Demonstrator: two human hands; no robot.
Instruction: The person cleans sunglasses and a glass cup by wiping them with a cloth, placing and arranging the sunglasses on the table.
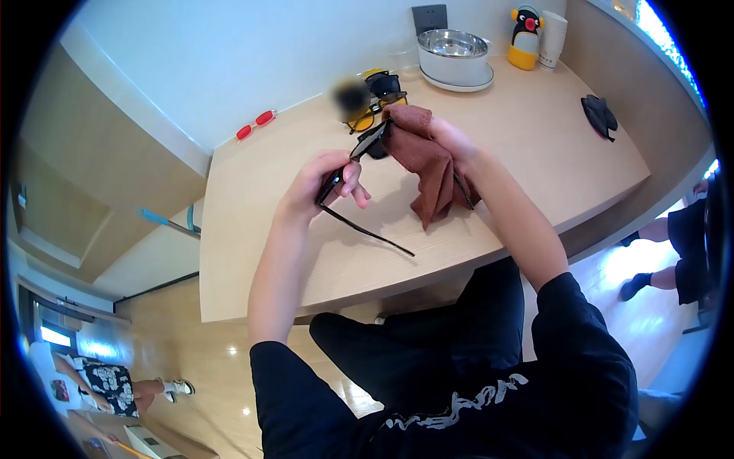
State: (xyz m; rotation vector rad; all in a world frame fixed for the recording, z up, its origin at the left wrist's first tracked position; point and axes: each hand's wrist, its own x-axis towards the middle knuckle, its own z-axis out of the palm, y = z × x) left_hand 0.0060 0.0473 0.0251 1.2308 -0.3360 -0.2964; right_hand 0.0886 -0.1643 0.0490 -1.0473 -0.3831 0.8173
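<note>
Black-framed sunglasses (369,141) are held above the wooden table, one arm of the frame pointing down toward the table's front edge. My left hand (325,180) is closed around one side of the frame near the hinge. In my right hand (453,143) is a reddish-brown cloth (428,164), which covers the other end of the glasses and hangs down in folds. The fingers of this hand are partly hidden by the cloth. Part of the other frame arm shows below the cloth.
Several glasses (386,86) lie behind my hands on the table (252,214). Red glasses (256,125) lie back left. A metal bowl (453,57), penguin figure (525,38), paper cups (552,42) and dark pouch (599,117) stand or lie rightward. Two other people are beyond the table.
</note>
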